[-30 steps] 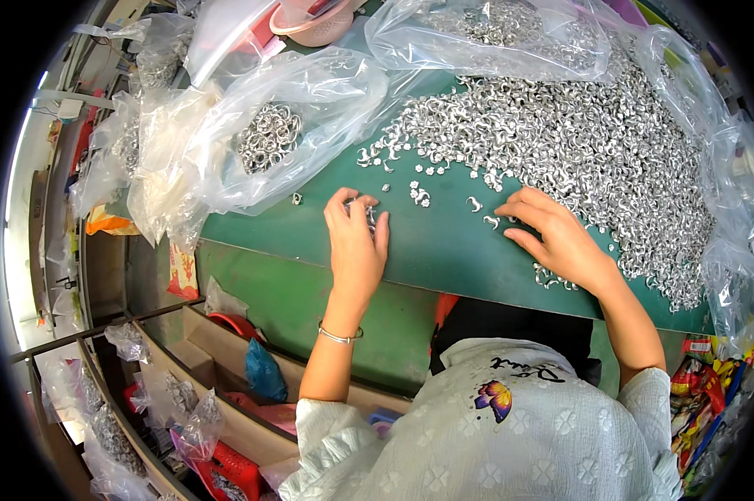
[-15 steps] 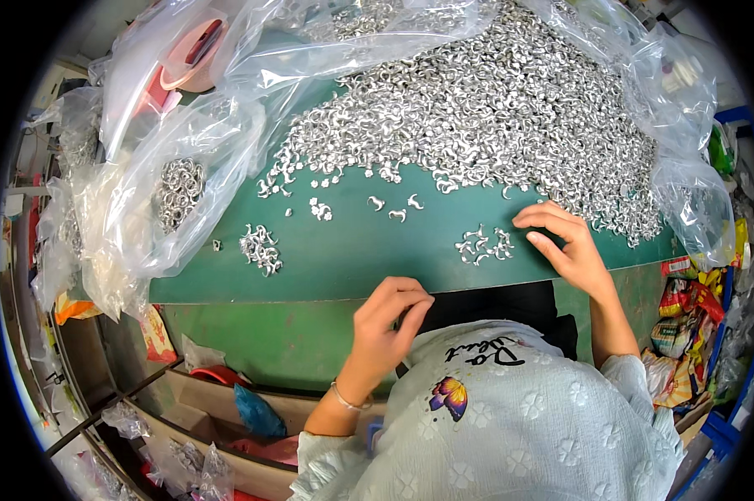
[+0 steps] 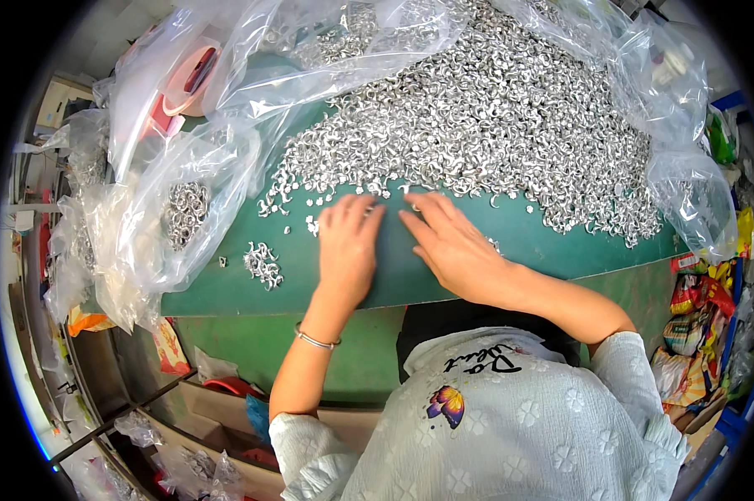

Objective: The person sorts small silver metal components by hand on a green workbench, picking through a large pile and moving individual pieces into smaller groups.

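Small curved silver metal pieces lie in a broad pile [image 3: 477, 125] on the green tabletop [image 3: 394, 280]. My left hand [image 3: 348, 246] is over the table at the pile's near edge, fingers forward and a little blurred, with loose pieces beside its fingertips. My right hand [image 3: 460, 250] reaches in from the right, thumb and fingers apart, index fingertip by a silver piece at the pile's edge. Both look open; what lies under the palms is hidden. A small cluster of silver pieces [image 3: 263, 265] sits left of my left hand.
Clear plastic sheeting [image 3: 218, 150] drapes the table's left and far sides, and a clear bag [image 3: 690, 196] hangs at the right. A pink bowl [image 3: 181, 98] holds a dark red object. Colourful packets [image 3: 686, 309] are piled lower right; a beige drawer [image 3: 218, 430] is below left.
Both hands have moved onto the table's middle: the left forward, the right leftward. They now cover the loose pieces there and most of the small group that lay by my right hand.
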Motion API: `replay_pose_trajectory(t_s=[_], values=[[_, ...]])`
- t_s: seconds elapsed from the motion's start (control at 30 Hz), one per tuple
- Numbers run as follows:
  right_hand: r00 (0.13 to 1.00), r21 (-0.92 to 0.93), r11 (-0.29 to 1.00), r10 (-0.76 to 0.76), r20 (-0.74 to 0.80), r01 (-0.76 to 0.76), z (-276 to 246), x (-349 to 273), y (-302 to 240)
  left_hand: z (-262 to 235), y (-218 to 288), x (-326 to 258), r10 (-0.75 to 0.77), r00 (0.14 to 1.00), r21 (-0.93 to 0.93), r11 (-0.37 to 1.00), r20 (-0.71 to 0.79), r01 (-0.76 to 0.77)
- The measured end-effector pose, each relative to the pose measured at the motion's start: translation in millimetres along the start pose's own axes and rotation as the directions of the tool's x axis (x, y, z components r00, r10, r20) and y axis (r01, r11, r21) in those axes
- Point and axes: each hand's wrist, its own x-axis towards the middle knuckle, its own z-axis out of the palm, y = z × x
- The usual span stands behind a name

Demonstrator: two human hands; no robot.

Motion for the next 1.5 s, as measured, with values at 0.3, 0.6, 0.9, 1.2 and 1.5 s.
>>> replay_pose_trajectory(t_s=[0.3,0.6,0.9,1.2,1.5], values=[[0.953,-0.317,0.898,0.281,-0.117,-0.304,-19.6,-14.9,22.2,4.9,33.4,32.4,0.116,0.985,-0.167,0.981,0.126,-0.094],[0.978,-0.061,0.986,0.143,-0.154,-0.154,25.5,18.2,-1.4,0.4,13.2,15.8,0.054,0.983,0.03,0.998,0.173,-0.06],[0.993,0.247,0.962,-0.104,-0.056,0.115,16.6,35.1,-14.4,-19.5,6.2,-14.1,-0.164,0.982,-0.043,0.985,0.096,0.169],[0.988,-0.05,0.989,0.135,-0.072,-0.138,-61.5,-4.0,43.4,-4.9,41.9,32.0,0.137,0.973,-0.115,0.986,0.183,-0.118],[0.975,-0.319,0.936,0.085,-0.206,-0.149,-67.9,-20.2,69.4,-9.5,9.5,6.0,-0.003,0.984,0.096,0.995,0.176,-0.014]])
